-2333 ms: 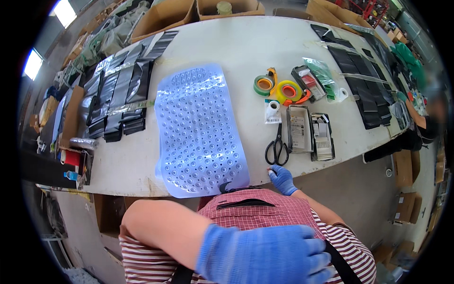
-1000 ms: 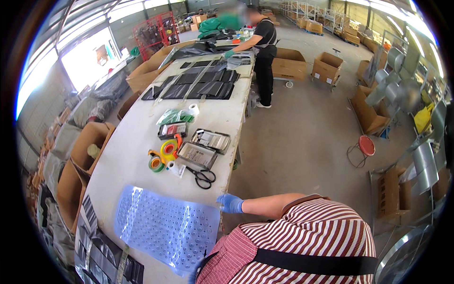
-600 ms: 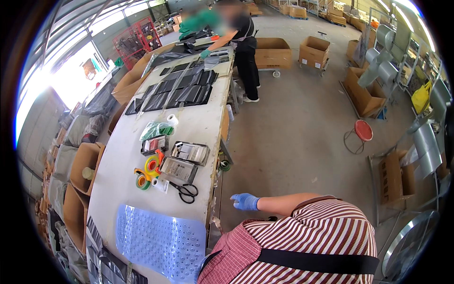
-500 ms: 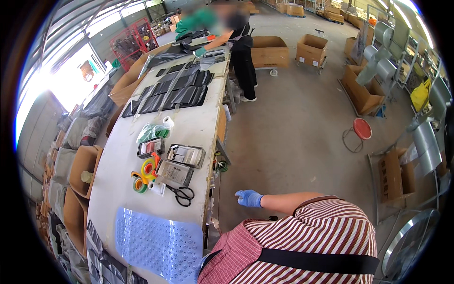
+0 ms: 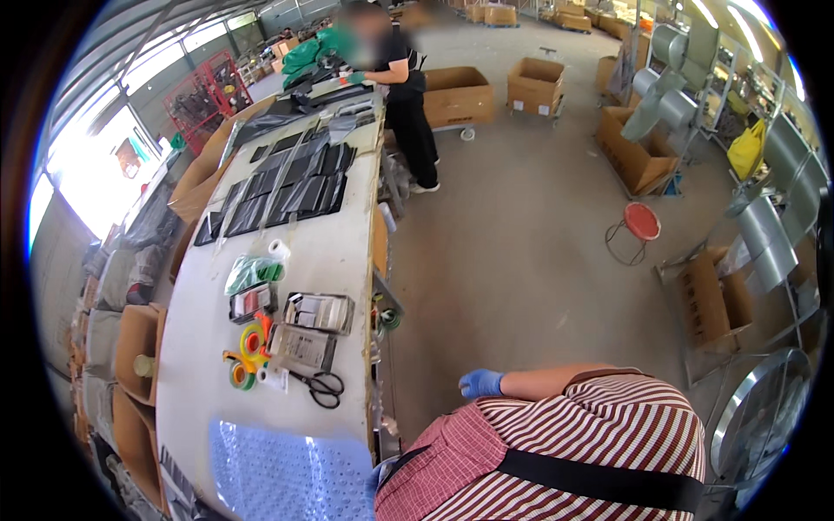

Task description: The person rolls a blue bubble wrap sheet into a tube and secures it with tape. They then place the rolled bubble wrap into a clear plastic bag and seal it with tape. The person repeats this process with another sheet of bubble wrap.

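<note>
"What's the biggest thing here?"

"The table [image 5: 323, 260], long, with a smooth, flat, pale top and a worn edge. A person [image 5: 413, 117] in dark clothes stands beside its far part, next to a brown cardboard box [image 5: 456, 102] with straight walls and wheels under it."

"And on the table?"

"A broad bundle of black plastic [image 5: 287, 193], glossy and creased, with clear bands across it. At the near end lies the mat [image 5: 291, 478], flat on the top: see-through blue plastic, shiny, covered in little round bumps. Its lower part runs out of view."

"Anything round on the floor?"

"A stool [image 5: 642, 221] with a red disc for a seat and thin legs."

"Smaller things?"

"Three shallow oblong trays [image 5: 329, 354] with dark rims, close together."

"What about the hands?"

"The right hand [image 5: 480, 383], in a blue knitted glove, is beside the table, over the floor and apart from the mat. Its fingers look bent; I cannot tell if they are closed together or on anything. The left hand I can't see, so its state I can't tell."

"And the smallest?"

"Scissors [image 5: 324, 391] with black looped handles, near the trays, then a yellow ring of tape [image 5: 252, 342] in an orange holder."
</note>
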The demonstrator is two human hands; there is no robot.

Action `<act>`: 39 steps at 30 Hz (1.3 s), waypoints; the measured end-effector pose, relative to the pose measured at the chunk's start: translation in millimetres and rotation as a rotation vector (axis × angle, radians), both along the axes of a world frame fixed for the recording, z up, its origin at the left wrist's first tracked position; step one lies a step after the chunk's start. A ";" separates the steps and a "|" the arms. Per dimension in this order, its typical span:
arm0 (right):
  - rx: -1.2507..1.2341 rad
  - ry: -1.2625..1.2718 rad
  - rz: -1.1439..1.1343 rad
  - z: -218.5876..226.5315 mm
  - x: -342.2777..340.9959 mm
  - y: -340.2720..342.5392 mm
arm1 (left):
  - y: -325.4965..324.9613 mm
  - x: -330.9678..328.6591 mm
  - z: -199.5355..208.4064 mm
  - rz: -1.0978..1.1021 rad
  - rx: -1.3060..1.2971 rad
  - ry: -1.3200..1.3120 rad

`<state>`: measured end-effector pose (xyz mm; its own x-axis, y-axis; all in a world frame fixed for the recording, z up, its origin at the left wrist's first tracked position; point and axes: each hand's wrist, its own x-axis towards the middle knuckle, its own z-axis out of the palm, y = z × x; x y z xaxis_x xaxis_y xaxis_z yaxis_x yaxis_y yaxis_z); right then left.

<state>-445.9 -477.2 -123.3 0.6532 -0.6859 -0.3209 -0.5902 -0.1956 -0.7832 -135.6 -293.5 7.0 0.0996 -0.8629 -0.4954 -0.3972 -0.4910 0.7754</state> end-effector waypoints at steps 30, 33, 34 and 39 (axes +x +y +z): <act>0.188 -0.148 -0.799 12.1 -452.5 -328.2 | -593.7 -394.1 -36.3 -0.629 0.239 -0.005; 0.102 -0.141 -0.673 -37.1 -487.9 -372.6 | -661.6 -424.1 -37.7 -0.581 0.228 0.178; 0.069 -0.132 -0.624 -45.4 -505.5 -391.8 | -690.4 -429.5 -54.7 -0.595 0.205 0.188; 0.285 -0.079 -1.110 -43.5 -591.4 -458.3 | -853.4 -478.1 -65.9 -0.849 -0.104 0.057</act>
<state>-1037.3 -935.5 -166.8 -0.2405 -0.8056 -0.5415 -0.2738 0.5915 -0.7584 -613.8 -1147.0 -59.0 -0.6233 -0.6754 -0.3942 -0.5570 0.0296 0.8300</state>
